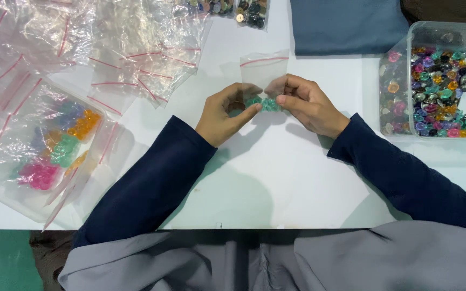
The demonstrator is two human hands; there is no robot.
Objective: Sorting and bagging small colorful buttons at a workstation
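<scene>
Head view: green buttons (262, 103) pinched between both hands' fingers (250, 112).

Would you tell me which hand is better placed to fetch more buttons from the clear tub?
Probably the right hand: the clear tub sits on its side, while the left hand is farther away.

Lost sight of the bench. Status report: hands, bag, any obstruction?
Left hand and right hand both pinching small clear zip bag with red strip. Teal-green buttons inside, at the fingertips. White table before them bare.
</scene>
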